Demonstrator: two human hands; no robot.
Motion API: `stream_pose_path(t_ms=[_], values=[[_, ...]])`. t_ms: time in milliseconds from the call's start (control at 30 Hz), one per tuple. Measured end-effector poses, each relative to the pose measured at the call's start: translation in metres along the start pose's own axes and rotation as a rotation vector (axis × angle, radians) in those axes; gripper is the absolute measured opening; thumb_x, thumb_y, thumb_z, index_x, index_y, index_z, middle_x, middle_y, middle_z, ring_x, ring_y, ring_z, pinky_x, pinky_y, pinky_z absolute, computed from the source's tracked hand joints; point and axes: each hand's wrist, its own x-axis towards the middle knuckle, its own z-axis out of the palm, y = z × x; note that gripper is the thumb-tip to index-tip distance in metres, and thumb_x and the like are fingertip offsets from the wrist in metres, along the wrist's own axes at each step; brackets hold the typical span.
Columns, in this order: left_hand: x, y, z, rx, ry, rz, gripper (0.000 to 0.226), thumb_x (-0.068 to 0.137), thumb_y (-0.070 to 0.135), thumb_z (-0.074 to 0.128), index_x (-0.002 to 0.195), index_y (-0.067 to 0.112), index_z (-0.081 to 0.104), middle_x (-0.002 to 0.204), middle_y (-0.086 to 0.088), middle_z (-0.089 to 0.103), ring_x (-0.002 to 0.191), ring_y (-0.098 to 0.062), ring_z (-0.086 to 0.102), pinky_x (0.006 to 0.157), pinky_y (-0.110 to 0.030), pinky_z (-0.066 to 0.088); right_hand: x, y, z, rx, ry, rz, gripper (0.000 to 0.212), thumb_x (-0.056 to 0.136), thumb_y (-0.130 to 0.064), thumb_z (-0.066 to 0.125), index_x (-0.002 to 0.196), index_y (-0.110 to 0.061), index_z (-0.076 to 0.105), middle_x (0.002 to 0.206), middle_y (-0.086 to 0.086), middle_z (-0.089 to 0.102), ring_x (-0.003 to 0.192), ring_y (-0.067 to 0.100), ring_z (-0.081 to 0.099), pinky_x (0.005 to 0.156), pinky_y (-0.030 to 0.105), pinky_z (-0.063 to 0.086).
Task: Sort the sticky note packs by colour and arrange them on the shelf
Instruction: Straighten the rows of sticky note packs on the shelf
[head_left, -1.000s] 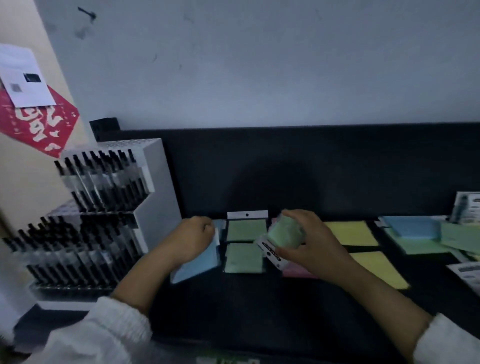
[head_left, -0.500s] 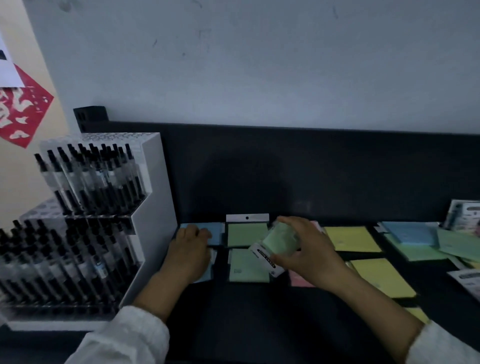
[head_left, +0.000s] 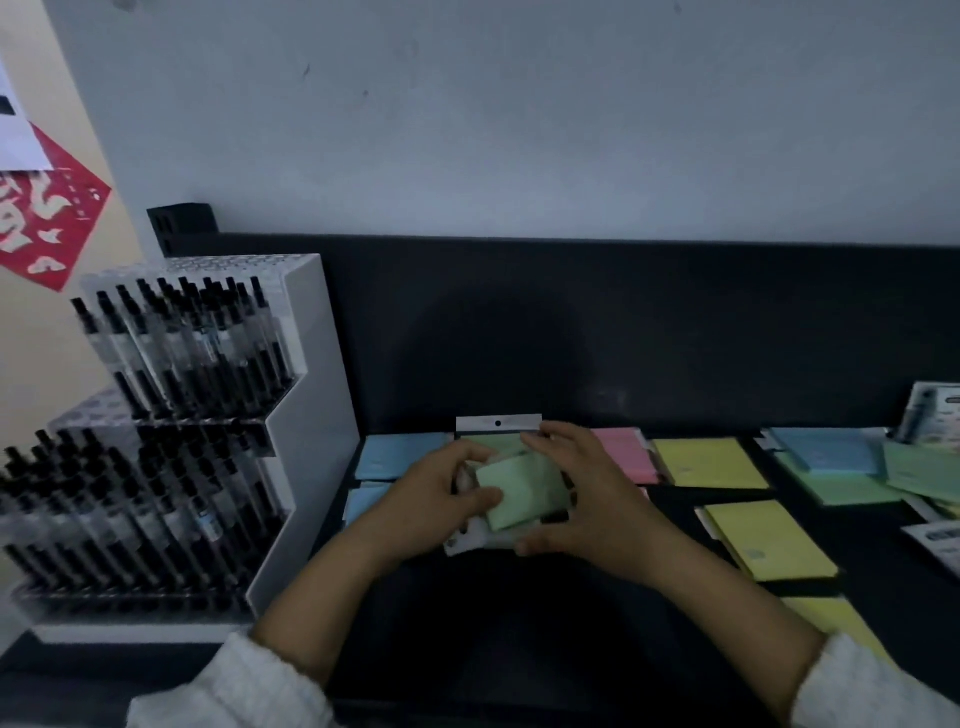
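Note:
Both hands hold one green sticky note pack just above the black shelf. My left hand grips its left edge and my right hand curls round its right side. Under them lies a green pack with a white hang tab. Blue packs lie to the left, a pink pack and yellow packs to the right. Another yellow pack lies nearer me.
A white pen display rack full of black pens stands at the left of the shelf. A loose heap of blue and green packs lies at the far right, with white printed cards beside it.
My left hand left the blue packs and moved right to take hold of the green pack that my right hand held. The blue packs now lie flat.

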Motion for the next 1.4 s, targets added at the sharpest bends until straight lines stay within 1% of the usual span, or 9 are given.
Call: stream_pose_path(t_ms=[233,367,467,600,700,867,1000,1200,1400], values=[[-0.025,-0.001,-0.018,0.089,-0.285,-0.083,0.023,0.086,0.038,0.059,0.108,0.039,0.053,0.084,0.0,0.054,0.072,-0.004,0.051,0.065,-0.015,0.043,-0.025,-0.006,0.003,0.049,-0.213,0.055,0.048,0.067,-0.037,0.081,0.108,-0.034,0.056,0.104,-0.019,0.058,0.096,-0.003,0.056,0.084,0.02,0.051],[-0.035,-0.009,-0.011,0.144,-0.103,-0.109,0.024,0.082,0.042,0.062,0.103,0.037,0.051,0.111,0.008,0.054,0.097,0.002,0.053,0.074,-0.009,0.042,-0.039,-0.005,0.017,0.034,-0.052,0.049,0.047,0.064,-0.043,0.08,0.105,-0.031,0.062,0.098,-0.015,0.064,0.089,-0.002,0.06,0.079,0.023,0.054],[-0.04,-0.01,-0.006,0.136,0.08,-0.124,0.024,0.08,0.042,0.064,0.098,0.032,0.051,0.103,0.006,0.054,0.09,-0.002,0.055,0.068,-0.013,0.043,-0.042,-0.007,0.019,0.082,0.028,0.044,0.043,0.064,-0.042,0.081,0.102,-0.035,0.062,0.098,-0.018,0.064,0.09,-0.007,0.058,0.075,0.016,0.052],[-0.052,0.003,0.005,-0.306,-0.072,-0.302,0.022,0.088,0.022,0.059,0.109,0.019,0.053,0.087,-0.004,0.061,0.062,-0.01,0.064,0.058,-0.023,0.054,-0.046,-0.006,0.021,-0.015,0.004,0.011,0.059,0.065,-0.046,0.08,0.117,-0.027,0.061,0.105,-0.013,0.052,0.096,0.0,0.051,0.078,0.01,0.041],[-0.058,-0.006,0.008,-0.182,-0.13,-0.36,0.031,0.091,0.021,0.056,0.12,0.023,0.046,0.091,-0.007,0.063,0.063,-0.012,0.065,0.056,-0.021,0.053,-0.051,-0.005,0.025,-0.038,-0.097,0.041,0.069,0.07,-0.045,0.076,0.131,-0.025,0.052,0.101,-0.021,0.039,0.098,0.0,0.043,0.08,0.004,0.036],[-0.064,-0.025,0.01,0.599,-0.201,-0.191,0.043,0.092,0.042,0.049,0.132,0.028,0.04,0.122,0.005,0.049,0.097,-0.005,0.048,0.08,-0.016,0.037,-0.06,-0.001,0.04,-0.181,-0.237,0.068,0.077,0.077,-0.048,0.068,0.143,-0.028,0.034,0.129,-0.009,0.037,0.124,0.01,0.03,0.103,0.02,0.029],[-0.064,-0.022,0.015,0.541,-0.094,-0.002,0.041,0.089,0.04,0.054,0.128,0.031,0.045,0.108,0.01,0.045,0.095,-0.001,0.047,0.076,-0.009,0.034,-0.064,0.001,0.042,-0.147,-0.202,0.085,0.077,0.077,-0.052,0.067,0.143,-0.028,0.034,0.138,-0.007,0.035,0.13,0.011,0.027,0.11,0.027,0.028],[-0.056,-0.017,0.021,0.666,-0.282,0.038,0.04,0.078,0.046,0.067,0.114,0.038,0.051,0.1,0.017,0.042,0.09,0.002,0.045,0.072,-0.01,0.037,-0.076,0.006,0.027,-0.128,-0.118,0.058,0.064,0.083,-0.043,0.064,0.14,-0.025,0.039,0.135,-0.006,0.04,0.125,0.008,0.036,0.104,0.02,0.03],[-0.04,0.029,0.048,0.535,0.039,0.251,0.012,0.08,0.039,0.064,0.09,0.035,0.063,0.088,0.014,0.058,0.08,0.0,0.055,0.069,-0.011,0.04,-0.092,0.024,-0.014,-0.141,0.052,0.068,0.052,0.085,-0.039,0.063,0.133,-0.025,0.048,0.132,-0.006,0.051,0.121,0.008,0.046,0.097,0.016,0.034]])
